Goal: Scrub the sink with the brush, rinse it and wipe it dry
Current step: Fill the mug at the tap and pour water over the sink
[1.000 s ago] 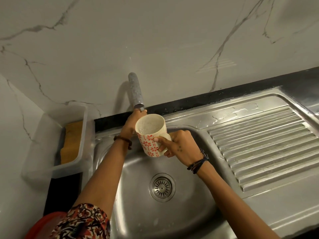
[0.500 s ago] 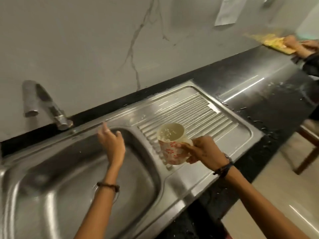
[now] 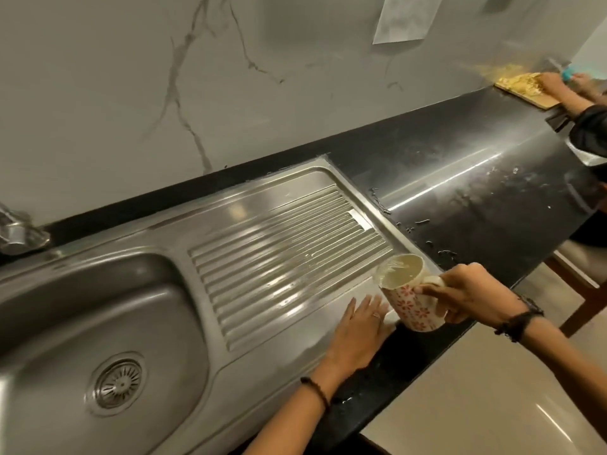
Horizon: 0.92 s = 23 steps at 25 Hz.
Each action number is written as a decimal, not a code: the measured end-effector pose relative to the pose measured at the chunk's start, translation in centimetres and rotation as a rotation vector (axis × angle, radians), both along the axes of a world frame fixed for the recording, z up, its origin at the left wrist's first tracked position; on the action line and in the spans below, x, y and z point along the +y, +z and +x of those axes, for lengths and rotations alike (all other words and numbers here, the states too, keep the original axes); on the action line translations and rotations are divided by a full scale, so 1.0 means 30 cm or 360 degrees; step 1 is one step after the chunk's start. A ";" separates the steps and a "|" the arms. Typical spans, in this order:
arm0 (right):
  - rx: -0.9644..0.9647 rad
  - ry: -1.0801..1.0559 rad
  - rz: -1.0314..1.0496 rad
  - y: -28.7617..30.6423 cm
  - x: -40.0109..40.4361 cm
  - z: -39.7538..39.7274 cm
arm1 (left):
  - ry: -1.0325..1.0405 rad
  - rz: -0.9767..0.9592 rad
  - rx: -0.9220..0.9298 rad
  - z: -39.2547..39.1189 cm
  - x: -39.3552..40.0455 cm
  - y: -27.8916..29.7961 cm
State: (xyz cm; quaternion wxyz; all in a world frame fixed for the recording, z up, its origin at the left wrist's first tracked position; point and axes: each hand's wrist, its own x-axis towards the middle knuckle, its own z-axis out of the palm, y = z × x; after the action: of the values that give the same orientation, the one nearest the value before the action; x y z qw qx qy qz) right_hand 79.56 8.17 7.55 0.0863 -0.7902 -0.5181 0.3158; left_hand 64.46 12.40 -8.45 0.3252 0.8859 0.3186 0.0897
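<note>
- Sink (image 3: 98,310): a stainless steel unit set into the black counter (image 3: 476,205), its basin on the left with a round drain (image 3: 118,384) at the bottom and a ribbed drainboard (image 3: 282,254) on the right.
- Right hand (image 3: 466,293): its grip is closed around the handle side of a white mug (image 3: 410,300) with a red flower pattern. The mug is tilted towards the drainboard, over the front right corner of the steel, and water shows at its mouth.
- Left hand (image 3: 358,333): fingers straight and spread, palm down on the flat steel rim at the front of the drainboard, just beside the mug; it holds nothing.
- Tap (image 3: 16,231): partly in view at the left edge, against the marble wall (image 3: 164,93).
- Counter to the right of the drainboard carries scattered water drops.
- Far right, another person's hands (image 3: 558,87) are at a wooden board (image 3: 525,93) with yellow food on it.
- No brush or cloth can be made out in this view.
</note>
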 end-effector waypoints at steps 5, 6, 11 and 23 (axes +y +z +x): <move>-0.0029 0.0252 -0.0192 -0.017 0.105 0.180 | 0.0075 0.0529 0.0356 0.215 0.107 -0.063; -0.0020 0.0302 -0.0217 -0.016 0.125 0.203 | 0.0152 0.0573 0.0439 0.242 0.133 -0.068; -0.0034 0.0515 -0.0200 -0.017 0.213 0.265 | 0.0363 0.0518 0.0523 0.300 0.163 -0.074; 0.0106 0.0690 -0.0106 0.003 0.351 0.260 | 0.1044 0.0566 0.0530 0.171 0.123 -0.117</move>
State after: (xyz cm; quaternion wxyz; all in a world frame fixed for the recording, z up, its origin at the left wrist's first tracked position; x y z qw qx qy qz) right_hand 87.37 18.70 7.65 0.0073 -0.6518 -0.6620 0.3699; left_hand 69.59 16.08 -11.97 0.0651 0.7820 0.6121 0.0977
